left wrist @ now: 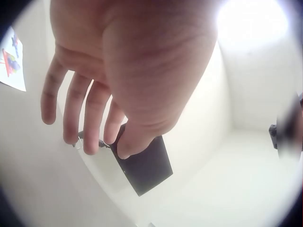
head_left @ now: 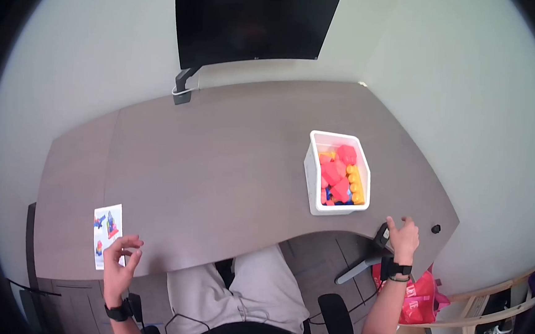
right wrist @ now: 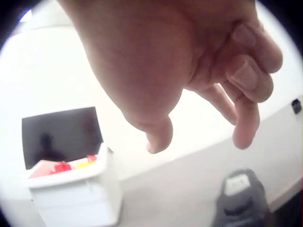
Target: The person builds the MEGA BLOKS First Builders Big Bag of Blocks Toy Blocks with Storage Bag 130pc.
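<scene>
The left hand (head_left: 120,265) hangs over the lower end of a printed sheet (head_left: 109,227) at the desk's front left; in the left wrist view the hand (left wrist: 128,71) has loosely bent, spread fingers and holds nothing. At the desk's right front edge the right hand (head_left: 404,240) is beside a small black device (head_left: 382,235). The right wrist view shows the right hand (right wrist: 180,66) with some fingers curled in loosely, the others hanging, nothing held, and the dark device (right wrist: 240,201) below it. A white bin (head_left: 314,179) of red, yellow and blue blocks stands left of that hand.
A monitor (head_left: 256,23) on an arm stands behind the desk (head_left: 218,163). A small black object (head_left: 436,229) lies near the desk's right corner. Below are a red bag (head_left: 419,302), a wooden frame (head_left: 471,330) and a chair armrest (head_left: 336,324).
</scene>
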The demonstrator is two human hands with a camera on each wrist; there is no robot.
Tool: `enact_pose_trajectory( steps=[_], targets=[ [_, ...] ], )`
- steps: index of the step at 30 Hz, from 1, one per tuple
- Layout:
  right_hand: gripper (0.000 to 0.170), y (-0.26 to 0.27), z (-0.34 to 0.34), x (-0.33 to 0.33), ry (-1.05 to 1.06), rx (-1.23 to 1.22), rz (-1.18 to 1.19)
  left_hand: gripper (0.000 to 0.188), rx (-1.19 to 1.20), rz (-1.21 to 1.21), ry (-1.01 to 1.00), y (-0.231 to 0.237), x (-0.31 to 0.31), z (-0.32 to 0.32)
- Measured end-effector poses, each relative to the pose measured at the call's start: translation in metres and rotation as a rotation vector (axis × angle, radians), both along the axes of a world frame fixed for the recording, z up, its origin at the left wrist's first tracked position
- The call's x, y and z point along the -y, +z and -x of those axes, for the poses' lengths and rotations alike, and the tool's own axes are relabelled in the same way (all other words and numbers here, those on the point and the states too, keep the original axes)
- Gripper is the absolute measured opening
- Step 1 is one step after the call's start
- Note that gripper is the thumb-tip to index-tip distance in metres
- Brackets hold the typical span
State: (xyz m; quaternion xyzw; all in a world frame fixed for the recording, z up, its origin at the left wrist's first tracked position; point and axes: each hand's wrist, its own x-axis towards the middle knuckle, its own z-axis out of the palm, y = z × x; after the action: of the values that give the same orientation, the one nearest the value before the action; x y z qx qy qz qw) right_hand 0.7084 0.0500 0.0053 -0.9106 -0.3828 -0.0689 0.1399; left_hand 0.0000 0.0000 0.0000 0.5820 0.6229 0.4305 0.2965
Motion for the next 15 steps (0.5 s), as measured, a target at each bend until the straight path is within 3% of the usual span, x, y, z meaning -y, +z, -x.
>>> enact_pose_trajectory(
  steps=[4, 5, 8, 15],
  targets=[
    [0.046, 0.05, 0.056, -0.03, 0.321, -0.189, -0.033, 0.035, 0.022, 0.005, -0.015, 0.003, -0.017, -0.013],
    [0.041, 0.048, 0.063, -0.038, 0.452, -0.123, -0.099, 0.035, 0.029, 0.01, -0.022, 0.003, -0.022, -0.016],
    [0.041, 0.055, 0.101, -0.062, 0.558, -0.08, -0.067, 0.037, 0.049, 0.012, -0.016, 0.002, -0.033, -0.01],
    [0.057, 0.044, 0.128, -0.128, 0.496, -0.046, 0.041, 0.037, 0.04, -0.003, -0.059, 0.005, -0.079, -0.016]
  ],
)
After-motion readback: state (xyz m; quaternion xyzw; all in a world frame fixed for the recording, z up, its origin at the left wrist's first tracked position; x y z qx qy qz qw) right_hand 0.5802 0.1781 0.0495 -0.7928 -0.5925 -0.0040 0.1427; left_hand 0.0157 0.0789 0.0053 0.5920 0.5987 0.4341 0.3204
